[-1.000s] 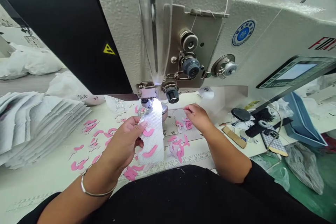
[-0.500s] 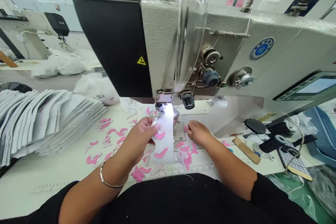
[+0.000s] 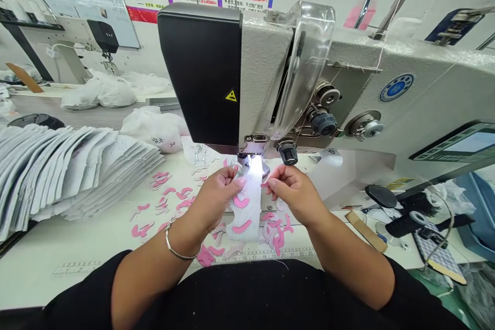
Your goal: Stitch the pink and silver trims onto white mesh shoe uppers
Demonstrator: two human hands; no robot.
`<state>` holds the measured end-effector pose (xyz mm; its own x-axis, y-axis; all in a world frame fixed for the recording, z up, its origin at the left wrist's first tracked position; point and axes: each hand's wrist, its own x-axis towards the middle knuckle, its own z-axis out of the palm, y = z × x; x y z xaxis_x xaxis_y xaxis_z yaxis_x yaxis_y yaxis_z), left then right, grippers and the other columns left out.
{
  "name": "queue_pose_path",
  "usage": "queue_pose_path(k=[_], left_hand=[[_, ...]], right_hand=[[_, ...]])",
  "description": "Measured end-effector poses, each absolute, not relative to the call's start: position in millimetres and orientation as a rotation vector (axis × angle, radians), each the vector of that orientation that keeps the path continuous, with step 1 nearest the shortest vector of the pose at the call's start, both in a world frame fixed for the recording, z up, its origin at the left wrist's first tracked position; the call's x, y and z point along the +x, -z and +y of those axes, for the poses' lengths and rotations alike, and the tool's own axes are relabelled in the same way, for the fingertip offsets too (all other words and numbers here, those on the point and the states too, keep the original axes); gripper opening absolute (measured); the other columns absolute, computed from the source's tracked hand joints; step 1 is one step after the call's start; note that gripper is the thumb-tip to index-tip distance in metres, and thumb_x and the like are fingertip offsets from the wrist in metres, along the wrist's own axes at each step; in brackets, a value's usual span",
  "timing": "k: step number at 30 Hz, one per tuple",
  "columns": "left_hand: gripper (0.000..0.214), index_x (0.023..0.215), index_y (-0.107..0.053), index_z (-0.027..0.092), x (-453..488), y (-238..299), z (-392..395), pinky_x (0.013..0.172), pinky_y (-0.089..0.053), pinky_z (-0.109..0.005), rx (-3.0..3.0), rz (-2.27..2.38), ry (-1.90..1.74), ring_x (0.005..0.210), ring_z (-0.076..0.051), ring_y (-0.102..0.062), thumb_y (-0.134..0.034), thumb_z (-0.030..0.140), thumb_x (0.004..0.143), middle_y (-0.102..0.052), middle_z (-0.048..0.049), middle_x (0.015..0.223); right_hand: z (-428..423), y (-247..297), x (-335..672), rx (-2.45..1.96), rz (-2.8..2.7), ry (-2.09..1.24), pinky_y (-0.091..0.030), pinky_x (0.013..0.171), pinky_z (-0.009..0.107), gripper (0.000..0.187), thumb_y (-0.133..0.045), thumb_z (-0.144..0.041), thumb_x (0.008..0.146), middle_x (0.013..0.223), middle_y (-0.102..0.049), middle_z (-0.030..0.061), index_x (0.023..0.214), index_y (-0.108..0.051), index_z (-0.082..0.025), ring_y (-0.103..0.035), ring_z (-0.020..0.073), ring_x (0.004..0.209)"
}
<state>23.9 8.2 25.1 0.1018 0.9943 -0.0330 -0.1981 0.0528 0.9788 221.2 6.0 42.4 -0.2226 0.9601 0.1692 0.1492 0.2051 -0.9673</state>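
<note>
"Cloth (image 3: 248,215) first: where does it lie?"

"On the table (image 3: 38,278), its far end in the bright light under the sewing machine (image 3: 263,77). It carries two pink curves (image 3: 242,227)."

"And the fingers?"

"The left hand (image 3: 216,193) pinches the cloth's left edge between thumb and fingers. The right hand (image 3: 297,191) has thumb and fingertips together on what looks like a small pink piece (image 3: 265,184), just beside the cloth's right edge."

"What worries you?"

"The left fingertips, mostly. They're close to the machine's working end; if it started with them there, they could get hurt. An uneven pull from that hand could pucker or skew the cloth."

"And the right?"

"That piece looks thin, so a loose pinch could drop it among the loose pieces (image 3: 276,232) nearer the body, where it would be hard to pick out. Some lie right beside the cloth; a tug could drag one underneath. I can't tell how firm either grip is."
</note>
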Motion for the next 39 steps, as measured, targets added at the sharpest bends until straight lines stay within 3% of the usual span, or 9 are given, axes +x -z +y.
queue_pose_path(k=[6,15,27,32,36,39], left_hand=[[0.028,0.096,-0.062,0.019,21.4,-17.8,1.7,0.066,-0.046,-0.024,1.115,1.044,-1.129,0.068,-0.012,-0.058,-0.073,0.039,0.08,-0.064,0.0018,0.076],[0.027,0.094,-0.062,0.019,26.5,-13.1,-2.9,0.064,-0.044,-0.022,1.125,1.046,-1.167,0.07,-0.011,-0.052,-0.073,0.041,0.081,-0.057,0.0028,0.076],[0.024,0.089,-0.063,0.018,32.8,-17.2,-1.4,0.066,-0.041,-0.023,1.114,1.056,-1.2,0.072,-0.012,-0.05,-0.068,0.041,0.083,-0.058,0.0011,0.081],[0.019,0.08,-0.059,0.019,31.9,-21.8,4.8,0.061,-0.04,-0.023,1.005,1.04,-1.173,0.063,-0.011,-0.05,-0.07,0.035,0.078,-0.056,0.0033,0.071],[0.016,0.075,-0.058,0.018,21.8,-33.0,14.8,0.056,-0.038,-0.021,1.073,1.033,-1.068,0.059,-0.009,-0.047,-0.07,0.027,0.076,-0.052,0.0042,0.067],[0.013,0.075,-0.062,0.017,12.7,-43.2,27.8,0.052,-0.036,-0.021,1.173,1.026,-0.923,0.056,-0.009,-0.046,-0.071,0.026,0.074,-0.053,0.0028,0.065]], right_hand=[[16.8,-48.7,192.0,-1.315,-1.695,-0.701,-0.047,0.078,0.037,0.013,-0.061,-0.035,0.082,0.09,-0.061,0.0028,0.079,-0.063,-0.022,-0.059,0.0197,0.084],[19.7,-44.3,185.9,-1.421,-1.726,-0.526,-0.046,0.083,0.04,0.012,-0.059,-0.034,0.081,0.093,-0.057,0.0036,0.078,-0.063,-0.023,-0.057,0.0229,0.09],[23.1,-29.3,182.2,-1.318,-1.759,-0.284,-0.049,0.083,0.043,0.007,-0.061,-0.03,0.083,0.09,-0.058,0.0039,0.079,-0.061,-0.024,-0.057,0.0241,0.09],[21.9,-14.9,196.3,-1.133,-1.874,-0.124,-0.052,0.084,0.041,0.014,-0.057,-0.029,0.091,0.103,-0.063,0.0065,0.102,-0.064,-0.024,-0.061,0.0222,0.094],[22.6,-7.6,217.2,-0.784,-2.078,0.291,-0.046,0.098,0.041,0.039,-0.054,-0.014,0.091,0.116,-0.066,0.006,0.128,-0.057,-0.026,-0.06,0.0213,0.109],[24.6,-10.0,226.9,-0.709,-2.242,0.432,-0.04,0.104,0.041,0.05,-0.055,-0.013,0.089,0.128,-0.065,0.0046,0.138,-0.051,-0.026,-0.058,0.0222,0.117]])
